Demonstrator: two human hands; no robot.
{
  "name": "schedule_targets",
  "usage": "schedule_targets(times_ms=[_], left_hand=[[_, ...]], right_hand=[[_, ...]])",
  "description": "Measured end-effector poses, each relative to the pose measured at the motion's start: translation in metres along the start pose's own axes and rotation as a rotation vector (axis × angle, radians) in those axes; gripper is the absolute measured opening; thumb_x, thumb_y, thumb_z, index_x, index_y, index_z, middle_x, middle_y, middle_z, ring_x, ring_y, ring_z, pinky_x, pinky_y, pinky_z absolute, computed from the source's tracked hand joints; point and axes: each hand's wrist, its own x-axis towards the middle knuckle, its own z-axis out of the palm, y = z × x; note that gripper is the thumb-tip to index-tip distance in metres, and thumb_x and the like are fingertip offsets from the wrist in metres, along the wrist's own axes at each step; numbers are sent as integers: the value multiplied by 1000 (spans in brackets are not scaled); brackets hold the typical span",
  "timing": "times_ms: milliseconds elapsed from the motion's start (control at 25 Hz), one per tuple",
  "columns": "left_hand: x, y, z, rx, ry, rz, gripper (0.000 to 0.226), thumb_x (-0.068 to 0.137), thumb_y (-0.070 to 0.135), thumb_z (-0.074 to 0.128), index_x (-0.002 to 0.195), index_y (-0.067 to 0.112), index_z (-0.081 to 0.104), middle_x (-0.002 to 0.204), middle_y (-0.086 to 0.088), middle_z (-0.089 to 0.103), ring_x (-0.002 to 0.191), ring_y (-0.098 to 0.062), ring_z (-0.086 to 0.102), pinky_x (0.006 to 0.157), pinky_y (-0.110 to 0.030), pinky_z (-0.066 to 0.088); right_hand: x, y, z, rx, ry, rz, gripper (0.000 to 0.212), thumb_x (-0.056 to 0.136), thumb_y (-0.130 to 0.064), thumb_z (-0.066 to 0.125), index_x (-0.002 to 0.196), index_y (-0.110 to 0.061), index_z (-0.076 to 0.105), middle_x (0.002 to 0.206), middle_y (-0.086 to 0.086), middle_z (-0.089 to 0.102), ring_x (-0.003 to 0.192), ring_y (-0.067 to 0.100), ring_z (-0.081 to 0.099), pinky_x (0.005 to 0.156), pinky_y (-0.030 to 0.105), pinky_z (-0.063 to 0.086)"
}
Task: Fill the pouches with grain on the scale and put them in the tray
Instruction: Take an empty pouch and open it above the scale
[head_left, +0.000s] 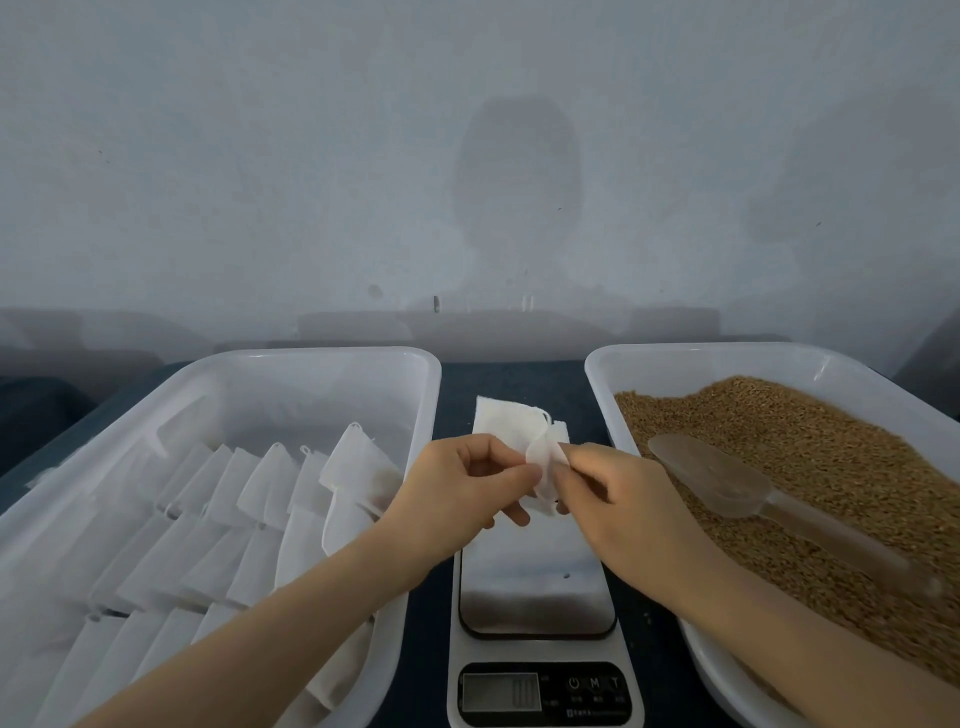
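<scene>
The left tray (311, 356) holds rows of pouches (208, 519), the right tray (675, 351) holds the grain (831, 467), and the scale (535, 587) sits between them. Over its far end the left hand (457, 488) and right hand (613, 499) each pinch one side of a pouch (543, 462), fingertips clamped on the cloth. The step looks like opening the mouth, so peel the two layers apart evenly, then let the left hand alone hold it wide and low over the plate, freeing the right for the scoop (727, 478) lying on the grain nearby.
</scene>
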Motion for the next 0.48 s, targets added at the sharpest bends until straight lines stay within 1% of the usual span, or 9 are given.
schedule_targets(times_ms=[40, 80, 160, 240, 280, 360, 400, 440, 480], left_hand=[[0, 1, 0, 2, 14, -5, 14, 87, 18, 66, 73, 17, 67, 72, 4, 72, 63, -12, 69, 52, -16, 45], [0, 0, 1, 4, 18, -5, 15, 87, 17, 65, 72, 17, 65, 72, 4, 72, 62, -12, 69, 53, -17, 46], [-1, 1, 1, 8, -24, 2, 14, 88, 17, 64, 74, 15, 62, 74, 3, 73, 63, -13, 69, 54, -18, 47], [-2, 1, 1, 3, -96, 17, 11, 89, 17, 63, 79, 12, 63, 77, 3, 74, 65, -15, 70, 54, -18, 48], [-3, 1, 2, 0, -125, 21, 11, 90, 19, 63, 83, 10, 64, 79, 2, 74, 66, -16, 70, 54, -18, 48], [-3, 2, 1, -15, -142, 27, 14, 91, 21, 62, 86, 8, 63, 82, 1, 75, 66, -16, 70, 55, -18, 48], [-3, 2, 1, -31, -133, 31, 14, 91, 21, 62, 85, 9, 63, 82, 0, 75, 66, -15, 70, 55, -18, 48], [-3, 2, 0, -53, -120, 37, 14, 91, 22, 62, 84, 10, 63, 82, 0, 75, 65, -15, 69, 55, -18, 48], [-3, 2, -1, -69, -109, 49, 15, 91, 23, 62, 85, 10, 63, 82, 0, 75, 65, -14, 68, 56, -18, 48]], right_hand=[[1, 0, 0, -6, 27, 19, 12, 94, -19, 54, 91, -30, 55, 70, -16, 57, 62, 5, 59, 56, 14, 45], [1, 0, 0, 10, 69, 50, 13, 93, -20, 57, 93, -31, 51, 74, -14, 61, 65, 3, 62, 59, 14, 49], [1, 2, -1, 68, 176, 105, 21, 89, -20, 63, 84, -28, 44, 73, -7, 65, 65, 6, 65, 57, 24, 54], [0, 2, -4, 35, 231, 80, 26, 87, -18, 66, 78, -23, 42, 67, -2, 63, 60, 13, 65, 51, 32, 53], [-1, 2, -4, -32, 235, 19, 26, 86, -17, 67, 76, -20, 43, 64, -2, 60, 56, 15, 63, 48, 31, 52], [-2, -1, -4, -163, 238, -132, 21, 85, -13, 68, 76, -16, 50, 59, -7, 54, 49, 10, 55, 43, 21, 46], [-2, -2, -4, -178, 228, -184, 15, 85, -10, 68, 77, -13, 55, 60, -8, 53, 49, 8, 53, 44, 17, 43], [-1, -2, -4, -173, 214, -224, 8, 85, -7, 67, 80, -11, 62, 63, -6, 56, 52, 7, 53, 47, 16, 43], [0, -2, -3, -172, 208, -257, 6, 85, -4, 65, 85, -9, 68, 68, -3, 60, 56, 8, 56, 51, 17, 45]])
